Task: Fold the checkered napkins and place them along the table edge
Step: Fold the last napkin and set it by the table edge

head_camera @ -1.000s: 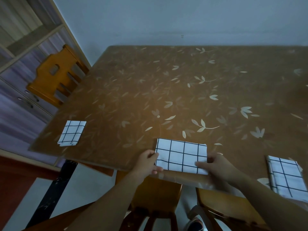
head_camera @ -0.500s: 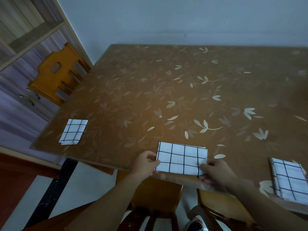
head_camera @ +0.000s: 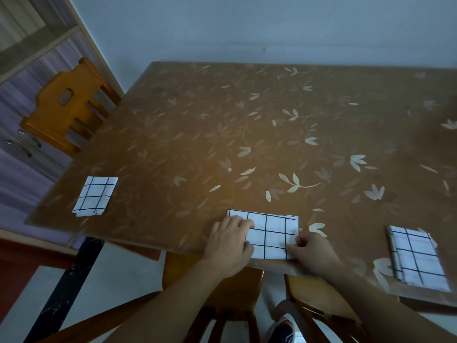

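Three white napkins with black checks lie along the near edge of the brown leaf-patterned table [head_camera: 247,125]. The middle napkin [head_camera: 274,233] is folded into a rectangle right at the edge. My left hand [head_camera: 228,243] lies flat over its left part, fingers spread on the cloth. My right hand [head_camera: 311,253] pinches its lower right corner. A folded napkin [head_camera: 95,196] sits near the table's left corner. Another folded napkin [head_camera: 416,258] lies at the right, close to the edge.
A wooden chair [head_camera: 65,107] stands at the table's left side, in front of a cabinet [head_camera: 19,154]. Two more chairs [head_camera: 222,293] are tucked under the near edge below my arms. A shoe [head_camera: 282,328] shows on the floor.
My left hand has moved from the napkin's left edge onto its top, covering the left part. My right hand has shifted down to the lower right corner. The camera view moved slightly.
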